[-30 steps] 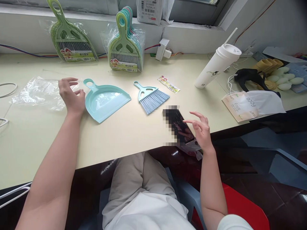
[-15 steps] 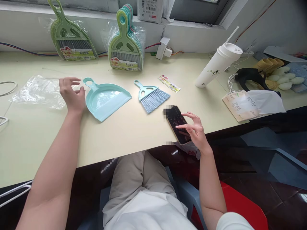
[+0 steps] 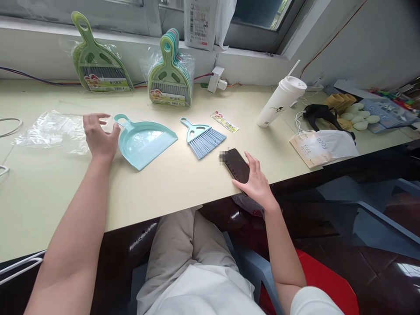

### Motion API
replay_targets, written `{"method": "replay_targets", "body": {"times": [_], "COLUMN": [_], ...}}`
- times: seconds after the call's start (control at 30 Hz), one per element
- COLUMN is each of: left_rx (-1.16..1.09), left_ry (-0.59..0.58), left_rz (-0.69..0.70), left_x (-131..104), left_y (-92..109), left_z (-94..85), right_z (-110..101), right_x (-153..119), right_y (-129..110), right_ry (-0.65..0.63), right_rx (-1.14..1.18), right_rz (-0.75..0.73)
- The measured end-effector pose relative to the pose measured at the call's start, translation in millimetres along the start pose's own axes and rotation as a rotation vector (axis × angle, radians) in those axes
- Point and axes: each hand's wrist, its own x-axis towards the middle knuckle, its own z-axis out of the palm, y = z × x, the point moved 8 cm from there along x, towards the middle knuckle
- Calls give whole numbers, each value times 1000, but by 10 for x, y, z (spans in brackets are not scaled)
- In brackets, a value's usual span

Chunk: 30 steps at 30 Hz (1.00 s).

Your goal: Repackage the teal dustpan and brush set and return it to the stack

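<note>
My right hand (image 3: 257,183) spans the lower part of a smartphone (image 3: 236,164), thumb at its left edge and fingers along its right edge. The phone lies at the table's front edge with a dark screen. My left hand (image 3: 101,138) rests on its side, fingers curved and apart, holding nothing. Close beside its thumb is the handle of a light-blue dustpan (image 3: 144,142). Between dustpan and phone lies a small hand brush (image 3: 204,139) with blue-grey bristles. Behind the brush is a printed paper label (image 3: 225,121). A crumpled clear plastic bag (image 3: 54,133) lies left of my left hand.
Wrapped green dustpan sets (image 3: 100,65) and a stack of several more (image 3: 169,78) lean against the wall. A white power adapter (image 3: 216,79) sits behind. To the right are a white cup with straw (image 3: 280,103), a tissue pack (image 3: 308,148) and a black strap (image 3: 320,116).
My right hand has gone from fingers over the phone screen to a hold around its edges, and the screen looks darker. My left hand stays by the dustpan. The view has shifted slightly.
</note>
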Motion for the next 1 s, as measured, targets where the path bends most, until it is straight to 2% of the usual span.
{"method": "replay_targets", "body": {"times": [0.07,0.17,0.23,0.3,0.33,0.4,0.47,0.5,0.57,0.6,0.67,0.73,0.8,1.0], "left_rx": [47,94,116,133,141,161,183,195,223,236,264,291,318,352], "left_ry": [-33,-223,-330,-386,-402,-428,-445,-452,-459,-460,-462,-470,-473,-462], "left_rz": [-54,-114,-103,-88,-90,-109,-124,-130,-139,-140,-136,-121,-107,-93], "left_x": [4,-19,-53,-86,-101,-130,-152,-162,-178,-186,-202,-218,-228,-250], "left_y": [-42,-95,-82,-49,-33,-6,25,40,63,71,85,94,99,143], "left_z": [6,134,210,248,255,261,254,247,223,207,173,151,144,196], "right_z": [-55,-161,-206,-244,-260,-245,-107,29,354,532,762,854,874,795], "right_x": [138,452,704,955,1071,1276,1450,1538,1723,1818,1980,2074,2089,1947], "right_y": [173,579,830,941,918,654,126,-185,-784,-1024,-1349,-1522,-1586,-1438], "right_ry": [24,49,22,15,36,113,173,159,75,-9,-122,-189,-228,-248], "right_rx": [19,27,20,7,-11,-57,-91,-111,-180,-242,-362,-402,-388,-402], "right_rz": [11,66,97,101,100,50,-52,-99,-149,-142,-86,-56,-73,-109]}}
